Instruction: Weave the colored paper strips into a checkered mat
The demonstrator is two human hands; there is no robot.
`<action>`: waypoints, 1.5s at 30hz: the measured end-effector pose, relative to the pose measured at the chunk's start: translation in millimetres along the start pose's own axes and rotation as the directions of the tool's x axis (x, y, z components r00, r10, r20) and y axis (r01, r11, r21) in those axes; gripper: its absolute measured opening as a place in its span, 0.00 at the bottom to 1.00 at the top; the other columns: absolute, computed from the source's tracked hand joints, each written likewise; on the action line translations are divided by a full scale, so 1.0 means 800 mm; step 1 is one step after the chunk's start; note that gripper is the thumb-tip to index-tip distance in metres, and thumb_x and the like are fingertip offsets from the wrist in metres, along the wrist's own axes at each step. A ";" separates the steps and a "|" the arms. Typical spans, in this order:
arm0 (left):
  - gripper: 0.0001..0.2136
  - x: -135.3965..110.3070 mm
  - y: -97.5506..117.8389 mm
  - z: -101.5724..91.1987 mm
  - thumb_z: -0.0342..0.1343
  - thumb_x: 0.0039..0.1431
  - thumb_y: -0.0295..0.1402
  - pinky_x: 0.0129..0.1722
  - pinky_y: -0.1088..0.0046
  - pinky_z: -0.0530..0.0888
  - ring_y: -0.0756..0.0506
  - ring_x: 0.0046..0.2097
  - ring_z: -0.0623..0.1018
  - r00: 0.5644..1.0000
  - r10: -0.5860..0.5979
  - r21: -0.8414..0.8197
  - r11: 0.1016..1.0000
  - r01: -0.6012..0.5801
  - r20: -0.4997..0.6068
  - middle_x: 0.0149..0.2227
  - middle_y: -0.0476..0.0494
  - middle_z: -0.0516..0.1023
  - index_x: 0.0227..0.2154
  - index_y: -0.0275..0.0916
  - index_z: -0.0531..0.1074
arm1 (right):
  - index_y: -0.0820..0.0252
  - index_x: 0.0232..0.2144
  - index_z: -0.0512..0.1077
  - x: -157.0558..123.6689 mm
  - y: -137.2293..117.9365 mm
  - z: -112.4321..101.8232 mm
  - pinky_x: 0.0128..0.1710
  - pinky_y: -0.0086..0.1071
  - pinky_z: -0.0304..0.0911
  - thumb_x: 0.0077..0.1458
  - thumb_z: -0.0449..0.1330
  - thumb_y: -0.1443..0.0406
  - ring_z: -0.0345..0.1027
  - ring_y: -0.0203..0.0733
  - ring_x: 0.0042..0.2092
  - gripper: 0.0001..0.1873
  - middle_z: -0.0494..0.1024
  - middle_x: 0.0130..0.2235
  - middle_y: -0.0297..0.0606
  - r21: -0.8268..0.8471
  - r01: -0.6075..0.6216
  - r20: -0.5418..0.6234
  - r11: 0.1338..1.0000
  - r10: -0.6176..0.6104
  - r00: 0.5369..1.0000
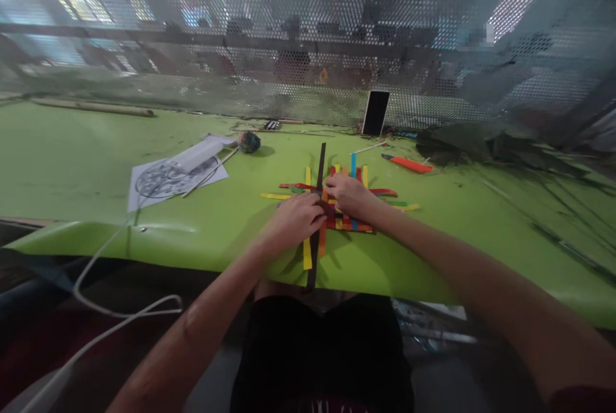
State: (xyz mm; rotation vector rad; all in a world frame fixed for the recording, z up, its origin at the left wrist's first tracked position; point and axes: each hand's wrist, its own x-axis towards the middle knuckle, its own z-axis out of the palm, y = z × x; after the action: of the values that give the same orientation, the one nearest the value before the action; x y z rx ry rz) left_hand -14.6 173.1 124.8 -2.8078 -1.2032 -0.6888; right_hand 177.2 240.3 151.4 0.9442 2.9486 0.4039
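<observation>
A small mat of interwoven coloured strips [363, 225] lies flat on the green table cover, in red, orange, yellow, blue and dark brown. My left hand [293, 222] rests on its left side with fingers curled over the strips, beside a long dark strip [322, 163] standing lengthwise. A yellow strip [307, 256] runs to the left of it. Near the top of the orange strip [322, 245], my right hand [350, 195] has its fingers pinched on the strips. Both hands hide the middle of the weave, so the exact strip between the fingertips is unclear.
Beyond the mat stand a propped phone [376, 113] and a red-handled knife [409, 164]. Left are a printed sheet [144, 185], a dark ball [249, 142] and a white cable [103, 313]. Leaves [500, 150] lie right. A perforated screen [308, 67] closes the back.
</observation>
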 end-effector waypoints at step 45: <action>0.12 0.047 -0.007 -0.001 0.49 0.69 0.33 0.54 0.61 0.73 0.40 0.55 0.74 0.972 -0.185 0.150 0.975 0.163 0.147 0.54 0.41 0.78 0.46 0.39 0.77 | 0.67 0.44 0.77 -0.057 -0.007 0.003 0.52 0.43 0.60 0.68 0.53 0.62 0.65 0.55 0.52 0.16 0.74 0.51 0.54 0.008 -0.509 -0.087 0.861 0.507 0.857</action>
State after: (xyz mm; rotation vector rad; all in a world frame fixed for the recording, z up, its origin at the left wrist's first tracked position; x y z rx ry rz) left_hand 4.1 202.3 139.3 -2.7099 -1.4760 -0.3731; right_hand 211.4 210.2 144.9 1.7508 2.7167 0.4835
